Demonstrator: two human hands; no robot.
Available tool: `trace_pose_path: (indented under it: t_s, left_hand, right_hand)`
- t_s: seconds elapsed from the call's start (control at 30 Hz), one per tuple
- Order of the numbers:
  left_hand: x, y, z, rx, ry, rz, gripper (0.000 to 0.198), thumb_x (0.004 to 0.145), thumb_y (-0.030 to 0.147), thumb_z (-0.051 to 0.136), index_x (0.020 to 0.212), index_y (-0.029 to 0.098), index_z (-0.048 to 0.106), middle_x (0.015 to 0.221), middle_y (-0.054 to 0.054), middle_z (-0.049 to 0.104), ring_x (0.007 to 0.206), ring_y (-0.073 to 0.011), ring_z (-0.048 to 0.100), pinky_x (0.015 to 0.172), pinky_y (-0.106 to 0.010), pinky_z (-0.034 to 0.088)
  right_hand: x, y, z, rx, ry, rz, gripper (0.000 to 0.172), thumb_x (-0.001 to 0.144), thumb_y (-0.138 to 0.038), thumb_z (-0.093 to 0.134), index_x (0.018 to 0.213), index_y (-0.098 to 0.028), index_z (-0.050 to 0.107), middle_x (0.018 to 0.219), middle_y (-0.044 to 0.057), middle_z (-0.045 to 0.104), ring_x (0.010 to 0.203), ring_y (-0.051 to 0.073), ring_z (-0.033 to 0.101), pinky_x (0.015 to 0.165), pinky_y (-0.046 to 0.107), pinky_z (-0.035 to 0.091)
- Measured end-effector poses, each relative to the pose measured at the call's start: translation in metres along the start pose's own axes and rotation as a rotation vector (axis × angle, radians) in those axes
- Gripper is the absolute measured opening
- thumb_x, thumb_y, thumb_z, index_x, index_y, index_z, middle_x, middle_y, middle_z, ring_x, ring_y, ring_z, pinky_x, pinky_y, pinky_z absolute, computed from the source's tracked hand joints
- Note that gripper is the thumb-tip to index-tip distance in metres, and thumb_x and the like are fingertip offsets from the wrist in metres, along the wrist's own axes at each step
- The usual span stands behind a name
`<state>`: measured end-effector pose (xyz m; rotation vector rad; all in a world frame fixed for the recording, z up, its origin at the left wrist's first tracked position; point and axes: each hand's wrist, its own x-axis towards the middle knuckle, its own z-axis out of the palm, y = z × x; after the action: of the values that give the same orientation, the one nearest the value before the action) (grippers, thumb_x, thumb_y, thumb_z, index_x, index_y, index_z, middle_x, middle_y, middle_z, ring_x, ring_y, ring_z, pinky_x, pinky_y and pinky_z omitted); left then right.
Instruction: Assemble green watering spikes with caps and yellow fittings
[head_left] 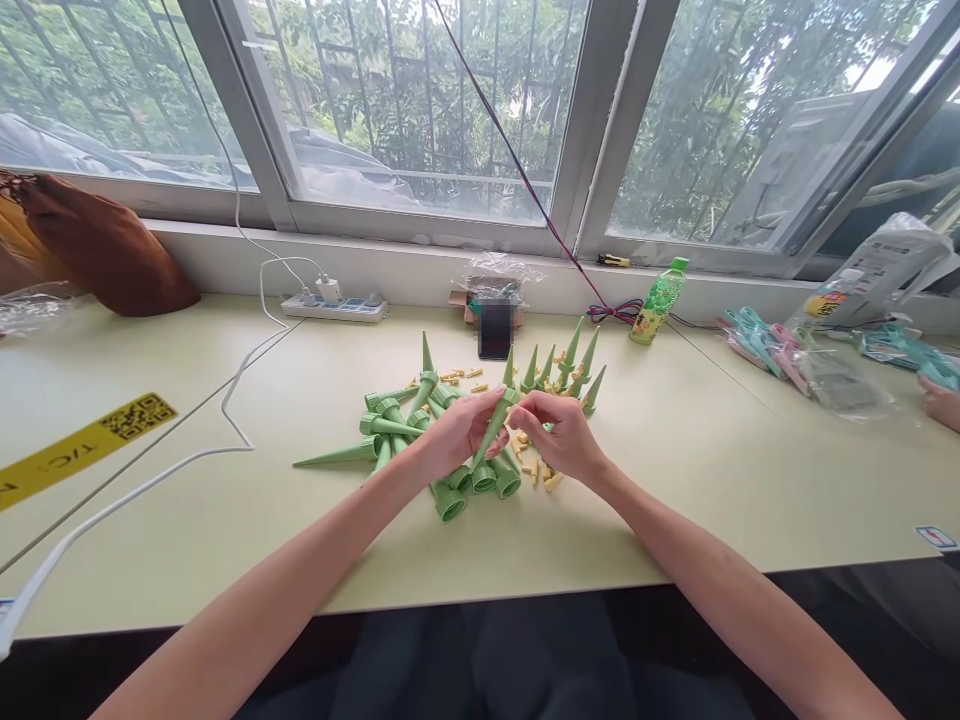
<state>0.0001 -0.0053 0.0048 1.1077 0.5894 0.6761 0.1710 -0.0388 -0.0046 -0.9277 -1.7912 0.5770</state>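
Observation:
My left hand (459, 432) is closed around a green plastic watering spike (491, 432), its long taper slanting down toward me. Against the side of that spike, my right hand (561, 432) pinches a small yellow valve, mostly hidden by the fingers. Loose green spikes (394, 425) with ribbed caps lie heaped to the left and under my hands, several with open cap ends facing me. Small yellow valves (534, 470) are scattered below my right hand and behind the heap. Several upright green spikes (589, 355) with yellow valves fitted stand behind my right hand.
A phone (495, 330) leans on a small box at the back. Near the window sill are a green drink bottle (660, 302) and a power strip (337, 308) with a white cable. Bagged pastel items (780, 350) lie right, by another person's hand (941, 402).

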Motion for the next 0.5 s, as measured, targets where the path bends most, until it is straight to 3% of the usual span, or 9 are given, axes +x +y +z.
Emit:
trace_pose_path:
  t_s: [0.17, 0.5]
  left_hand:
    - [-0.0005, -0.0011, 0.0, 0.001, 0.025, -0.073, 0.039, 0.089, 0.049, 0.055, 0.075, 0.014, 0.059, 0.062, -0.001, 0.054, 0.052, -0.0095, 0.05, 0.045, -0.02, 0.042]
    - [0.0024, -0.0039, -0.0047, -0.067, 0.034, -0.122, 0.033, 0.086, 0.045, 0.061, 0.075, 0.014, 0.058, 0.061, -0.001, 0.053, 0.05, -0.0097, 0.05, 0.043, -0.019, 0.039]
  right_hand:
    - [-0.0014, -0.0024, 0.0019, 0.016, -0.023, -0.015, 0.034, 0.093, -0.044, 0.053, 0.074, -0.017, 0.062, 0.063, 0.002, 0.064, 0.05, 0.009, 0.049, 0.049, 0.023, 0.038]
    - [-0.0023, -0.0008, 0.0031, -0.021, -0.026, -0.017, 0.033, 0.095, -0.042, 0.051, 0.078, -0.018, 0.064, 0.068, 0.003, 0.067, 0.055, 0.011, 0.055, 0.053, 0.024, 0.041]
